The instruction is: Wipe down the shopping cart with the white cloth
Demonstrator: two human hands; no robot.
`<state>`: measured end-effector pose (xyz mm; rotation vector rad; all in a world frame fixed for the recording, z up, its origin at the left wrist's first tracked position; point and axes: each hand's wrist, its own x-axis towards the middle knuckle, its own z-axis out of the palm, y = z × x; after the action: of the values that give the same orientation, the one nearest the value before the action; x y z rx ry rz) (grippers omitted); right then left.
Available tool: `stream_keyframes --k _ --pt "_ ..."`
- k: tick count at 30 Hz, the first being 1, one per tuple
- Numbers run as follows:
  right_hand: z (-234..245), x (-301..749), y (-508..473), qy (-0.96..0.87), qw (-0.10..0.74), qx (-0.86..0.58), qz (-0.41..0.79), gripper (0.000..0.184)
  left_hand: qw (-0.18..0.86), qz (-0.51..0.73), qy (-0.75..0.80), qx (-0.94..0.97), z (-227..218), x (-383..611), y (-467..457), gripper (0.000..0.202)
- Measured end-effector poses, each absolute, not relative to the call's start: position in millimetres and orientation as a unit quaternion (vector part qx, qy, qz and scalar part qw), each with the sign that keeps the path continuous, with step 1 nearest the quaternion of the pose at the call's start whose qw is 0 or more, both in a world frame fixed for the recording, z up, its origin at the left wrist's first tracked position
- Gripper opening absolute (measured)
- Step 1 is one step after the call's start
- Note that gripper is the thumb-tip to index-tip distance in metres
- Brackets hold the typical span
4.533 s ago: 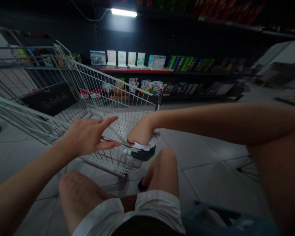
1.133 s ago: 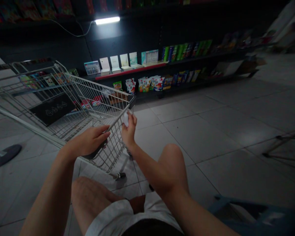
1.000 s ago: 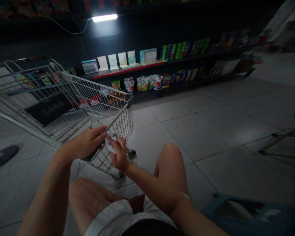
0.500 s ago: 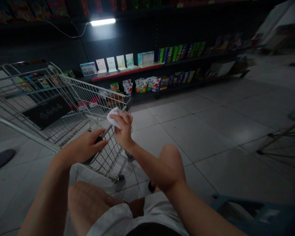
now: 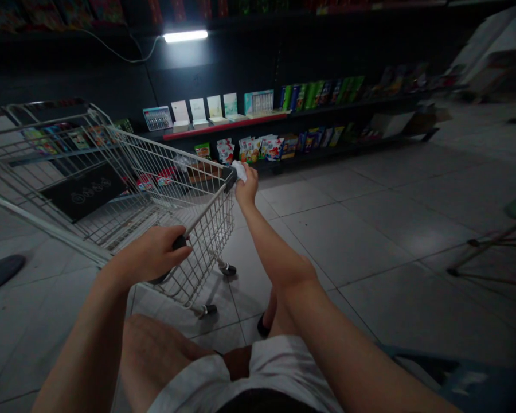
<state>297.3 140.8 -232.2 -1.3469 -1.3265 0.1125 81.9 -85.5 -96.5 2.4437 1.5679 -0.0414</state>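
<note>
The left hand (image 5: 161,252) grips the shopping cart (image 5: 206,210) by the corner (image 5: 179,242) under its palm, probably to steady it; farther ahead, the right hand (image 5: 248,184) pinches a white cloth (image 5: 239,170) against the far black corner cap (image 5: 228,179).

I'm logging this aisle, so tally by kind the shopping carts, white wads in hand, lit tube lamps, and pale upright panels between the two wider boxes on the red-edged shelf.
Shopping cart: 1
White wad: 1
Lit tube lamp: 1
Pale upright panels: 4
Total: 7
</note>
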Motion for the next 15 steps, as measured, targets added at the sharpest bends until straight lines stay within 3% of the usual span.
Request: stream_keyframes --k 4,9,12,15 --pt "-297.0 265.0 103.7 -0.535 0.580 -0.607 0.093 0.060 0.117 -0.019 0.537 0.835 -95.8 82.8 -84.5 0.026" --pt "-362.5 244.5 52.1 -0.604 0.592 -0.525 0.095 0.061 0.126 -0.025 0.536 0.834 -97.4 80.7 -84.0 0.028" --pt "-375.6 258.4 57.5 -0.653 0.567 -0.492 0.100 0.061 0.122 -0.028 0.537 0.834 -99.1 79.1 -83.8 0.029" --pt "-370.8 280.4 92.2 -0.620 0.546 -0.552 0.117 0.051 0.117 -0.026 0.540 0.833 -99.0 79.1 -84.3 0.028"
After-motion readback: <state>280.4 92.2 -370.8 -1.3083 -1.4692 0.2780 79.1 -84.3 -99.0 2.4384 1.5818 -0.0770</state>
